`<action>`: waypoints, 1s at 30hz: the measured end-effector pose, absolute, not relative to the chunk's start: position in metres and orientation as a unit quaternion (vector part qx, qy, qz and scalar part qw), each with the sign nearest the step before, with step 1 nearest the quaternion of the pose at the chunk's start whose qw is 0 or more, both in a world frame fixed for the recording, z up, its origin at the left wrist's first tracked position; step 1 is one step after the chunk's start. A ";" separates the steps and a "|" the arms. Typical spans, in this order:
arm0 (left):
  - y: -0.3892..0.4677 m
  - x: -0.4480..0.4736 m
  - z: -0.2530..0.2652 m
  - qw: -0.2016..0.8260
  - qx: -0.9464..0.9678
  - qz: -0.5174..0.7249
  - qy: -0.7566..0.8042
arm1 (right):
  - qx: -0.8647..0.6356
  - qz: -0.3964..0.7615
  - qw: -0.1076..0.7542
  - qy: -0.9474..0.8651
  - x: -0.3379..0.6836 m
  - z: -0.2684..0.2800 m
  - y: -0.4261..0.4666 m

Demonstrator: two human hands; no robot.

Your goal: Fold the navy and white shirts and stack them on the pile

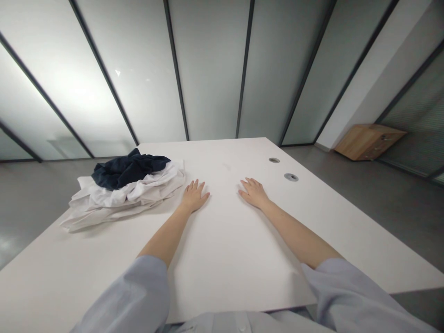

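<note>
My left hand (194, 196) lies palm down on the white table (222, 259), fingers spread and holding nothing. Just left of it is a heap of crumpled white cloth (149, 190), a small gap away from my fingers. On top of that heap sits a bunched dark navy cloth (130, 169). My right hand (254, 192) rests flat on the tabletop too, its fingers apart and nothing in them. Bare table surface separates the two hands. How the cloths are shaped inside the pile is hidden by their folds.
Two round cable grommets, a far one (274, 160) and a nearer one (291, 177), are set in the table right of my right hand. A wooden drawer cabinet (369, 141) stands on the grey floor at the right. Frosted glass panels (211, 69) line the back.
</note>
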State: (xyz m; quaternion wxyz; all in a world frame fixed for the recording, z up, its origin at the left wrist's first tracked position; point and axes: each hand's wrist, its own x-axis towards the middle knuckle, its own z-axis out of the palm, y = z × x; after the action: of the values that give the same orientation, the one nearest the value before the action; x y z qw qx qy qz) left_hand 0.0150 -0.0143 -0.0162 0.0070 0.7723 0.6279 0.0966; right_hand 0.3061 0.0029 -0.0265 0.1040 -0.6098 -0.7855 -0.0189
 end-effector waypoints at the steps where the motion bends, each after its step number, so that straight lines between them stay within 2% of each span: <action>1: -0.014 0.014 -0.016 0.010 0.768 0.090 0.634 | -0.611 -0.018 0.100 -0.785 0.306 -0.026 0.003; 30: -0.012 0.020 -0.013 0.051 0.770 0.009 0.636 | -0.621 0.063 0.007 -0.782 0.299 -0.019 0.004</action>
State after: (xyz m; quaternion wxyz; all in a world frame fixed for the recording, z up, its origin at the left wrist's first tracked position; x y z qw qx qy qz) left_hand 0.0199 -0.0120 -0.0129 0.0511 0.7700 0.6359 0.0085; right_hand 0.2990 0.0039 -0.0191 0.0073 -0.6205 -0.7816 0.0628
